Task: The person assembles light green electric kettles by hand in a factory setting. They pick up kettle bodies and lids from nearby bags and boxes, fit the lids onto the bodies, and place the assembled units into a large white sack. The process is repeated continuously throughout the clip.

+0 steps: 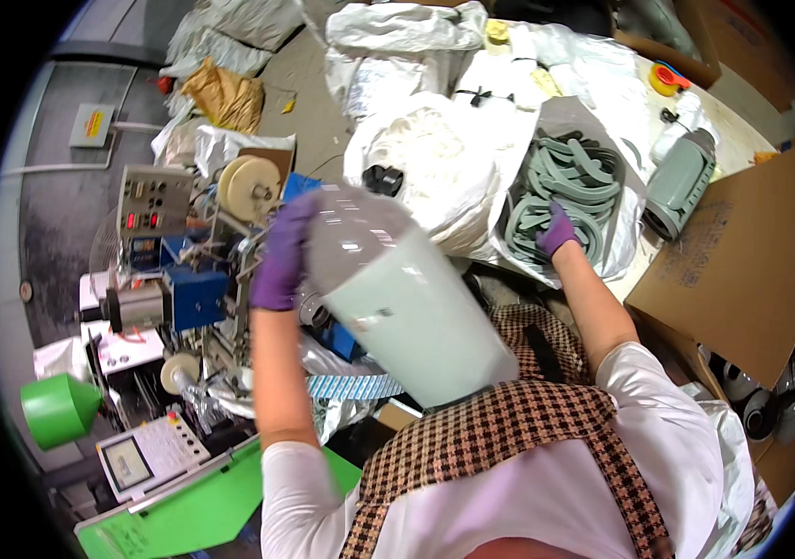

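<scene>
My left hand (284,252), in a purple glove, grips the top end of a large plastic canister (407,312). The canister has a pale grey-green body and a darker, see-through grey end, and it leans across my front toward my apron. Some motion blur softens that hand. My right hand (558,233), also gloved in purple, reaches into an open white bag (619,252). Its fingers close on one of several curved grey-green plastic handles (573,172) heaped inside; the fingertips are partly hidden among them.
Beside the handles stands a white sack (430,158) of pale pieces. A smaller grey-green canister (682,186) and a tape dispenser (667,79) are on the table at right. Cardboard boxes (738,252) crowd the right side. A machine with a blue motor (197,298) and a control panel (150,456) occupies the left.
</scene>
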`<action>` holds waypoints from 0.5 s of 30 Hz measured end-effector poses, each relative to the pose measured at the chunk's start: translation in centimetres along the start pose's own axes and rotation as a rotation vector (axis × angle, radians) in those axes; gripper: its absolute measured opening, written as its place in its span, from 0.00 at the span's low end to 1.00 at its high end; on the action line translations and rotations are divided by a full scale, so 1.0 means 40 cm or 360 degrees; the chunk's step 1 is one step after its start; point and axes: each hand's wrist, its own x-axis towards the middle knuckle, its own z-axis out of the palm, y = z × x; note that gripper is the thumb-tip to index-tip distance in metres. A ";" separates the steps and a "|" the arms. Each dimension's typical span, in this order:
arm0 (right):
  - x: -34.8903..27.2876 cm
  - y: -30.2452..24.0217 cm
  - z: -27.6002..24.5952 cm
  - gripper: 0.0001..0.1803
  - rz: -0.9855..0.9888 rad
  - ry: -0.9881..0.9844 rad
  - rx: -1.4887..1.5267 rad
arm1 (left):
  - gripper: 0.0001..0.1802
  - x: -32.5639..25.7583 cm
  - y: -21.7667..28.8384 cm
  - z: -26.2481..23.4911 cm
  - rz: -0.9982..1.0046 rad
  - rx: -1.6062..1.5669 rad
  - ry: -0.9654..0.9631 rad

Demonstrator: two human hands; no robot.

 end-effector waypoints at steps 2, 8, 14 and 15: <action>0.112 0.174 0.051 0.26 0.0521 -0.0527 0.1815 | 0.16 0.082 -0.044 0.131 0.0888 0.0446 -0.0151; -0.017 -0.055 -0.089 0.25 0.0924 -0.0015 0.1535 | 0.15 0.053 -0.100 0.091 0.0455 0.0159 -0.0172; -0.290 0.019 -0.137 0.17 0.0536 0.0443 0.1682 | 0.17 0.011 -0.167 0.024 0.0082 -0.0496 -0.0193; -0.324 0.048 -0.160 0.16 0.0227 0.0460 0.1470 | 0.19 0.016 -0.226 0.003 0.0128 -0.0564 -0.0184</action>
